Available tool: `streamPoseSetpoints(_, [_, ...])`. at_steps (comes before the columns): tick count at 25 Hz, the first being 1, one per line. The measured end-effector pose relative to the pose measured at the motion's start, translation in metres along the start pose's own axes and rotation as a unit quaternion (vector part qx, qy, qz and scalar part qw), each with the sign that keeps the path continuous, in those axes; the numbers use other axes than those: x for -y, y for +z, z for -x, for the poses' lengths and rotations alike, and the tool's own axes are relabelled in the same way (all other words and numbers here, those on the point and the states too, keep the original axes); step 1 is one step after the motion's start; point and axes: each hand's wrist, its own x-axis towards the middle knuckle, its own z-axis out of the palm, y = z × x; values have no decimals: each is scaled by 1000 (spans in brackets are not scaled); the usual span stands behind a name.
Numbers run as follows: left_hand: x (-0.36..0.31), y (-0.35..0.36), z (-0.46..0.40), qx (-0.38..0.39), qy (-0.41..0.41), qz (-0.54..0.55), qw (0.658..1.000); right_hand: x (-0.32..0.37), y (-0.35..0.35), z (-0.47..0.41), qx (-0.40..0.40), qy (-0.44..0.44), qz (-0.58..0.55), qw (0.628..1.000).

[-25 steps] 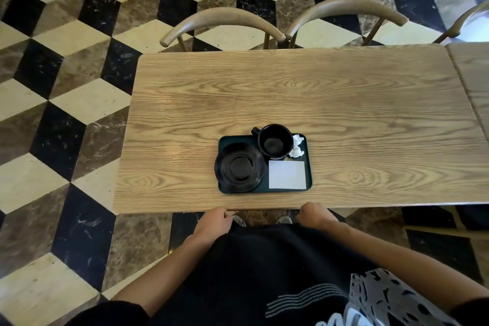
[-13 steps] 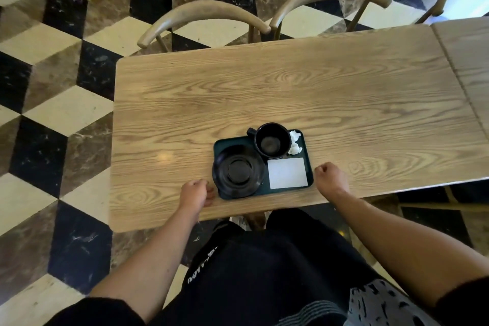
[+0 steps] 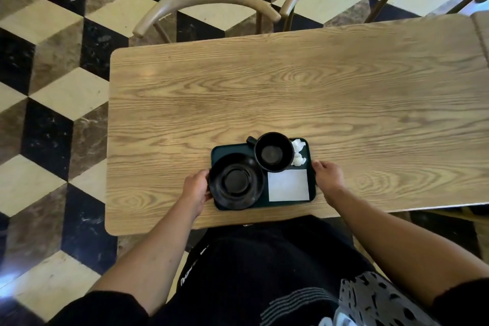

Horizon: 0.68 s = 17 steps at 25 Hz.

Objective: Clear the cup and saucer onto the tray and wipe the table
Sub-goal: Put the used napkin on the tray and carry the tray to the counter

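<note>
Both hands have closed in: left hand and right hand now clasp the short ends of the tray near the table edge, whose loose, breakable cup and saucer demand a level lift.

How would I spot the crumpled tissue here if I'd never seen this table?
Find the wooden table and the dark green tray near its front edge, between the two hands. In the tray's far right corner, beside the black cup, lies the crumpled tissue. It is white and lumpy, unlike the flat square napkin just in front of it.
</note>
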Motion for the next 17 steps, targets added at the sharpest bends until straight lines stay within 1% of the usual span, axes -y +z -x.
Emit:
streamPoseSetpoints(3, [1, 5, -2, -9, -11, 20, 1000, -2, 1, -1, 15, 7, -25, 1000])
streamPoseSetpoints(5, [1, 7, -4, -12, -19, 26, 999, -2, 1, -1, 25, 13, -62, 998])
streamPoseSetpoints(8, [0, 8, -2, -19, -19, 33, 999, -3, 3, -2, 23, 21, -105, 994])
streamPoseSetpoints(13, [3, 7, 0, -24, -27, 38, 999, -6, 7, -2, 22, 21, -139, 990])
streamPoseSetpoints(17, [8, 3, 4, -36, -30, 49, 998, -9, 3, -3, 33, 13, -141, 989])
